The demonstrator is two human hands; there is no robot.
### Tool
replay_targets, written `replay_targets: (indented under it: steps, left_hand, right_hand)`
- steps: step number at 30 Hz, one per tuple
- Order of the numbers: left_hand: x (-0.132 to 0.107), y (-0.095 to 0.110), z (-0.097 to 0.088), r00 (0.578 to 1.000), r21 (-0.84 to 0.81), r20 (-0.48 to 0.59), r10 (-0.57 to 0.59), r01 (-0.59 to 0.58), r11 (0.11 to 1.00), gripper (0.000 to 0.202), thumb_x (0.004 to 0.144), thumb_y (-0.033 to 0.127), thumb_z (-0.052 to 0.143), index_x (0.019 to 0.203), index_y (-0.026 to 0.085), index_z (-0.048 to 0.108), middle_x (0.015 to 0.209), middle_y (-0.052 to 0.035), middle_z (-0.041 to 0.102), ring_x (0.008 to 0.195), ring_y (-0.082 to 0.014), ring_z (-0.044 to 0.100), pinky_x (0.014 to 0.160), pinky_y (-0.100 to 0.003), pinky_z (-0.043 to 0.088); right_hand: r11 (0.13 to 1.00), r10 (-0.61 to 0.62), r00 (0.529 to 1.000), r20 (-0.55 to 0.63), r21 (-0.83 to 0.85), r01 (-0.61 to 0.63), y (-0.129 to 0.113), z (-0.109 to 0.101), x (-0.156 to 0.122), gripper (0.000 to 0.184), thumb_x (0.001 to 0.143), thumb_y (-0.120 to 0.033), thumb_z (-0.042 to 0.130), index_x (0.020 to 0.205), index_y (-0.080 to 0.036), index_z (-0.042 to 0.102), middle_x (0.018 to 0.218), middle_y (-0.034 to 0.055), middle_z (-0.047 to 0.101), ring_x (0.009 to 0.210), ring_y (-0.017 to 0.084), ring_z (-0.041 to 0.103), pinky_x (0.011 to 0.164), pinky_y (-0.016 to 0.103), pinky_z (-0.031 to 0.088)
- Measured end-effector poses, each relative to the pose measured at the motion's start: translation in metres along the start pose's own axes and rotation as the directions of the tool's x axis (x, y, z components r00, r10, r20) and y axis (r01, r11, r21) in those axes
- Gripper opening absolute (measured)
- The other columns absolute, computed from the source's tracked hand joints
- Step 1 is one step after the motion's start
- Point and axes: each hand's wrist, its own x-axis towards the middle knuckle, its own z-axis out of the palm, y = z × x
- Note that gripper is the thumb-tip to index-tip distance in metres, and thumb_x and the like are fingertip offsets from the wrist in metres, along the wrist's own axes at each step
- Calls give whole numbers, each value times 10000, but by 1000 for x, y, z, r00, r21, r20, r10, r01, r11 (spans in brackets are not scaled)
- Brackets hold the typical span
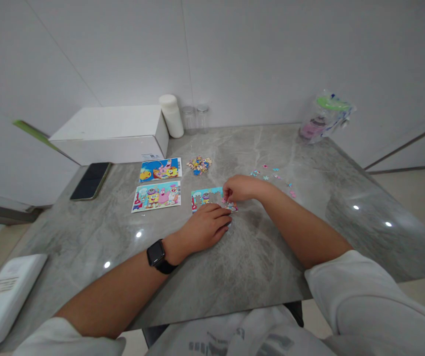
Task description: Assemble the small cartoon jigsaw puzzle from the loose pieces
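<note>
A small, partly assembled cartoon jigsaw puzzle (205,197) lies on the grey marble table (272,237). My left hand (205,227), with a black watch on its wrist, rests flat on the puzzle's near edge, fingers stretched out. My right hand (240,188) sits at the puzzle's right end, fingers pinched together on a small puzzle piece. A heap of loose pieces (199,164) lies behind the puzzle. Several scattered pieces (272,175) lie to the right of my right hand.
Two finished cartoon pictures (160,169) (156,196) lie left of the puzzle. A black phone (91,180) and a white box (112,133) are further left. A white canister (171,115), two clear jars (195,117) and a bagged container (325,116) stand at the back.
</note>
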Motion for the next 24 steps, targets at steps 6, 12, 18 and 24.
replay_targets:
  steps: [6,12,18,24]
  left_hand:
    - [0,1,-1,1000,0,-1,-4,4,1000,280,1051,285,536,1243,199,720,1347,-92,716,1202,-251,651,1107,-465,497]
    - [1,1,-2,1000,-19,-8,2,-2,1000,301,1053,287,531,1287,187,691,1373,-100,695,1222,-257,632,1104,-465,503]
    - [-1,-2,1,1000,-11,0,-6,6,1000,364,1035,340,578,1359,191,653,1438,-128,646,1345,-290,568,1167,-511,462]
    - [-2,-3,3,1000,-3,7,-7,7,1000,378,1041,361,569,1370,191,648,1452,-127,641,1371,-303,557,1189,-529,438]
  right_hand:
    - [999,41,999,-5,-22,-42,-4,-1,-1,278,832,-178,726,1087,-202,835,1008,45,833,862,175,735,672,227,431]
    - [995,61,995,-82,-72,-67,-3,-11,-11,242,870,-205,710,1082,-192,827,1067,63,824,891,187,722,701,240,431]
    - [977,150,980,-132,-132,-168,5,-16,-14,267,885,-218,679,1103,-175,826,1091,104,818,938,226,723,723,270,440]
    - [973,171,977,-128,-131,-188,7,-12,-9,279,883,-219,684,1119,-187,829,1122,108,815,967,229,728,752,263,452]
